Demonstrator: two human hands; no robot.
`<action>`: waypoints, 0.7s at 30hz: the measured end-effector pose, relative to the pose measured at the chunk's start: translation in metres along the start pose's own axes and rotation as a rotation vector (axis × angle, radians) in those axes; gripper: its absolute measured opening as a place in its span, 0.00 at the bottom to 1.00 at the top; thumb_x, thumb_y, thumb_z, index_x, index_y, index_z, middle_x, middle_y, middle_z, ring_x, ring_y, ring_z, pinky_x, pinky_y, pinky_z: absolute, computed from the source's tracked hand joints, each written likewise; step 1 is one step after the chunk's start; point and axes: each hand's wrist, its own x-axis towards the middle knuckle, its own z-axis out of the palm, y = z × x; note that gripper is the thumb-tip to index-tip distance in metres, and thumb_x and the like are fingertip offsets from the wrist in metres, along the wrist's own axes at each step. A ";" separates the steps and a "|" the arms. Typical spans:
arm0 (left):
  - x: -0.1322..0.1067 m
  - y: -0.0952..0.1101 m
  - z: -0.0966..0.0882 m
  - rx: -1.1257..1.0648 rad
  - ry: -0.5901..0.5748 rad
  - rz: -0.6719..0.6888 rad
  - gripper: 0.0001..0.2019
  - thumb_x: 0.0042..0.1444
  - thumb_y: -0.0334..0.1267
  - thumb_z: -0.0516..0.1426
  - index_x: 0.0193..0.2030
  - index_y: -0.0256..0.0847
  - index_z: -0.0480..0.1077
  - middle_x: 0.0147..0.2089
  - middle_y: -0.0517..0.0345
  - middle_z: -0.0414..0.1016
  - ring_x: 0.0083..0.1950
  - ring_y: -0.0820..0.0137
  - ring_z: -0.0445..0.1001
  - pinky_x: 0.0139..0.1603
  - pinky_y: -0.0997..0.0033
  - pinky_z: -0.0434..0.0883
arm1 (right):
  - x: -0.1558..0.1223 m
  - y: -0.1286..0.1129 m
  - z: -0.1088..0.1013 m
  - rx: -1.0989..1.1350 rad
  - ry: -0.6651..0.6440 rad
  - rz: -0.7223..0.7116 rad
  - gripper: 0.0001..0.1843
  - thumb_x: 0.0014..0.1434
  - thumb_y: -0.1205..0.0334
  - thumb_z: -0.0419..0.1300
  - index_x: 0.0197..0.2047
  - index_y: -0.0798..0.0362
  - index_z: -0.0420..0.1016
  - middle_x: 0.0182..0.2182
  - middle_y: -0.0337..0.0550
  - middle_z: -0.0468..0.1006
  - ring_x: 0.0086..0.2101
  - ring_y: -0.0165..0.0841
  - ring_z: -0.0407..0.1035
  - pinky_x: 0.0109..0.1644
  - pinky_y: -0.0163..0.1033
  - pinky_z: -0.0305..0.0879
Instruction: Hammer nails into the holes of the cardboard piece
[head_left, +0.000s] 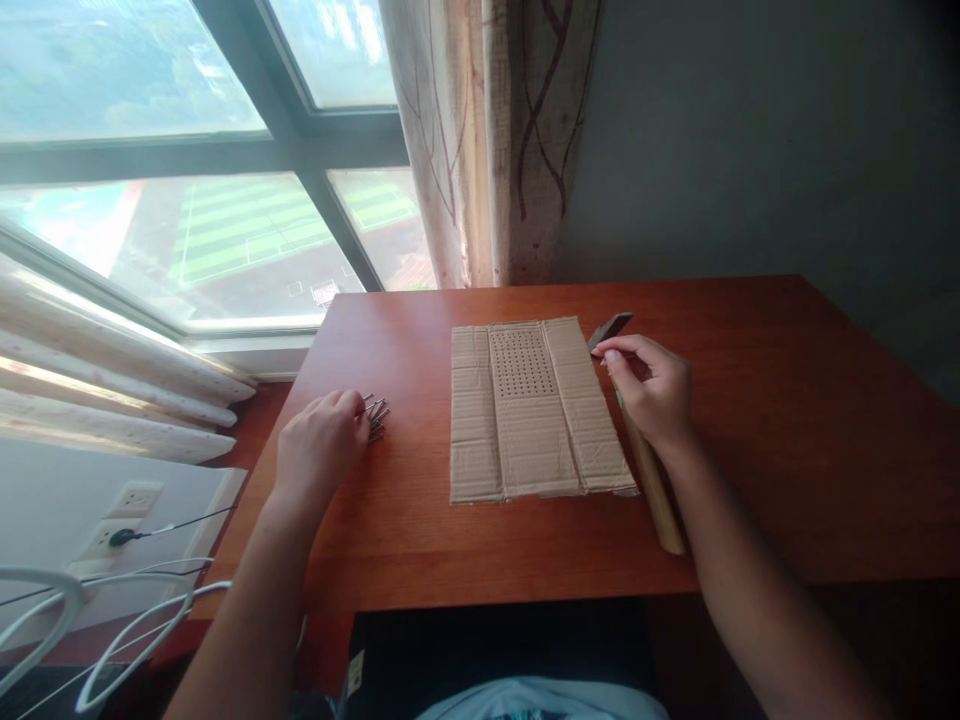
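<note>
My left hand (319,440) is closed at a small loose pile of metal nails (378,418) on the left of the table. Its fingertips are partly hidden and press in among the nails, with one nail at the fingers. To the right lies a flat piece of corrugated cardboard (536,440), creased lengthwise, with a grid of small dark dots or holes near its far edge. A hammer (654,490) with a wooden handle and dark metal head rests along the cardboard's right side. Over the hammer's neck my right hand (651,385) is pinched; what its fingertips hold is too small to tell.
The reddish-brown wooden table (780,430) reaches to a dark wall. A window (247,230) and patterned curtains (480,140) stand behind and to the left. White cables (120,640) and a wall socket (112,535) are at the lower left, beside the table.
</note>
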 end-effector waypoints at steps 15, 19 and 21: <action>-0.013 -0.015 -0.003 -0.187 -0.085 -0.111 0.13 0.63 0.48 0.50 0.39 0.44 0.71 0.42 0.55 0.76 0.38 0.63 0.75 0.31 0.68 0.61 | -0.001 -0.001 0.000 -0.018 -0.016 0.012 0.08 0.63 0.62 0.58 0.38 0.49 0.79 0.35 0.41 0.82 0.35 0.35 0.76 0.38 0.41 0.70; -0.016 -0.017 -0.004 -0.209 -0.111 -0.092 0.15 0.63 0.48 0.49 0.40 0.44 0.73 0.43 0.53 0.76 0.38 0.64 0.75 0.32 0.68 0.63 | -0.001 -0.002 -0.001 -0.026 -0.023 0.021 0.08 0.63 0.61 0.58 0.38 0.49 0.79 0.36 0.42 0.82 0.35 0.35 0.76 0.38 0.41 0.70; -0.018 -0.017 -0.004 -0.242 -0.093 -0.089 0.16 0.64 0.49 0.48 0.42 0.44 0.73 0.45 0.53 0.75 0.39 0.64 0.76 0.33 0.68 0.64 | 0.000 -0.002 -0.001 -0.031 -0.022 0.022 0.08 0.63 0.61 0.58 0.38 0.49 0.79 0.36 0.42 0.82 0.35 0.35 0.76 0.38 0.41 0.70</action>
